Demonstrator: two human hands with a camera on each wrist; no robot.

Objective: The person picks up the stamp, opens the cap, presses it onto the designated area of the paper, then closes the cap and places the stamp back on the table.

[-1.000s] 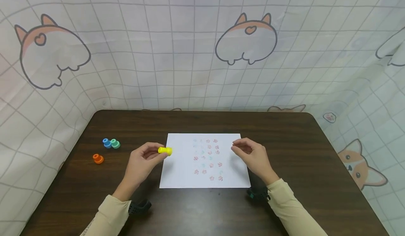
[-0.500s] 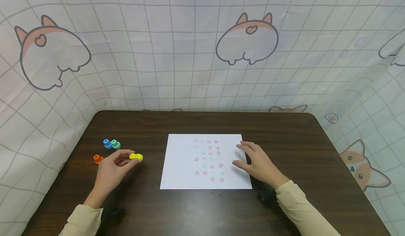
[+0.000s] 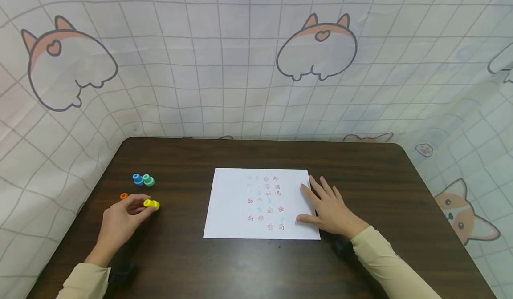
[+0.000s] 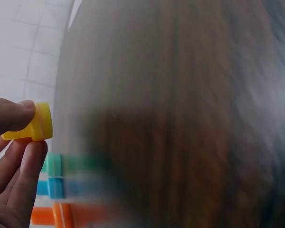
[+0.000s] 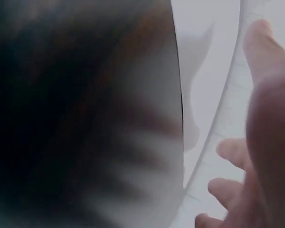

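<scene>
1. From my feed, I judge the stamping well under way: red flower prints (image 3: 270, 209) and fainter blue-green marks fill uneven rows across the middle and right of the paper (image 3: 222, 208).
2. What seems left is the paper's left side, which I see unmarked, plus gaps among the rows. I can make out no yellow print, though faint ones might escape me.
3. The yellow stamp (image 3: 151, 204) is in the left hand (image 3: 120, 221), pinched between thumb and fingers, tipped sideways, well left of the paper.
4. That hand reaches in from the lower left, just beside the orange stamp (image 3: 124, 196), partly hiding it. Beyond stand the blue stamp (image 3: 138, 179) and green stamp (image 3: 148, 180), side by side.
5. The right hand (image 3: 332, 210) holds nothing, fingers spread wide across the paper's right edge; I cannot tell whether it presses down.
</scene>
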